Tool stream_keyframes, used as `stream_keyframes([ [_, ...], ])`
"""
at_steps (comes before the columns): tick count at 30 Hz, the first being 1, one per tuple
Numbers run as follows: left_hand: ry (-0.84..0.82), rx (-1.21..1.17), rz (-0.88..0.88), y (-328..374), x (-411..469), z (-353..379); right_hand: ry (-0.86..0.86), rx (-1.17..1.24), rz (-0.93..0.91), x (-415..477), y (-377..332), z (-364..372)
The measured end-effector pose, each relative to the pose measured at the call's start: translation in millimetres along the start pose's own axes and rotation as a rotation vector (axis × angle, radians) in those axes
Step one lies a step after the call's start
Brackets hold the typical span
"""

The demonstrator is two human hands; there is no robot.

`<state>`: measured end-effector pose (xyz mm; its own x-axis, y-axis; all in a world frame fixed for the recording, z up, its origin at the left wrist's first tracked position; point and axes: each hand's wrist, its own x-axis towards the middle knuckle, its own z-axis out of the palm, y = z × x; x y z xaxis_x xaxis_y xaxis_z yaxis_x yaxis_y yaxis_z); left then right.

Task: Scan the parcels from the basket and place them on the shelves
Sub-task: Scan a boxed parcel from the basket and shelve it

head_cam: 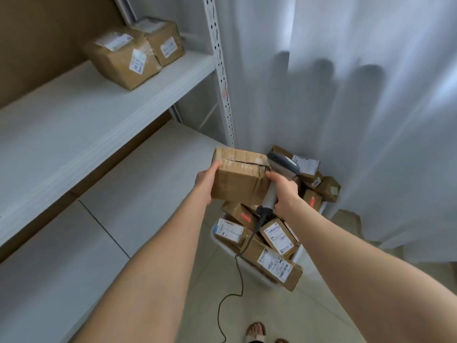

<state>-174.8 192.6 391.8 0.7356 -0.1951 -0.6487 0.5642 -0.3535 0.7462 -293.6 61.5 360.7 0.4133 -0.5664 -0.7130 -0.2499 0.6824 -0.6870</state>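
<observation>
Over on the left stands the upper shelf (74,115), white and mostly bare, with two parcels (121,63) already sitting side by side, touching, at its far end. Below it runs the lower shelf (148,181).

The person's left hand (206,180) is clamped on the left end of a brown cardboard parcel (237,179), held up in the air above the basket and just in front of the shelf post. No label shows on the faces turned this way. The box looks light, since one hand seems to carry most of it. It is stiff enough to hold its shape, though the top seam is split and the tape wrinkled. I would hold it by the end walls or from underneath, not by that torn flap, and the glossy tape may be slippery.

The right hand (284,191) is wrapped round the handle of the scanner (283,164), its thumb touching the parcel's right edge. The scanner head sits just beyond the box's far right corner. Its cable (222,305) trails down to the floor.

Beneath the hands the basket (299,256) is heaped with more small boxes, several with labels facing up. A pale curtain (346,95) hangs on the right.
</observation>
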Motion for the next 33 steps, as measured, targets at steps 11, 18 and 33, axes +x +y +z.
stream_keyframes([
  [11,-0.068,-0.020,0.042,34,-94,-42,-0.140,-0.086,-0.125,-79,-45,6],
  [18,-0.026,-0.057,0.294,39,-127,-72,-0.315,0.020,-0.041,-117,-62,19],
  [33,0.028,-0.260,0.096,61,-175,-132,-0.434,0.021,-0.172,-163,-59,64],
])
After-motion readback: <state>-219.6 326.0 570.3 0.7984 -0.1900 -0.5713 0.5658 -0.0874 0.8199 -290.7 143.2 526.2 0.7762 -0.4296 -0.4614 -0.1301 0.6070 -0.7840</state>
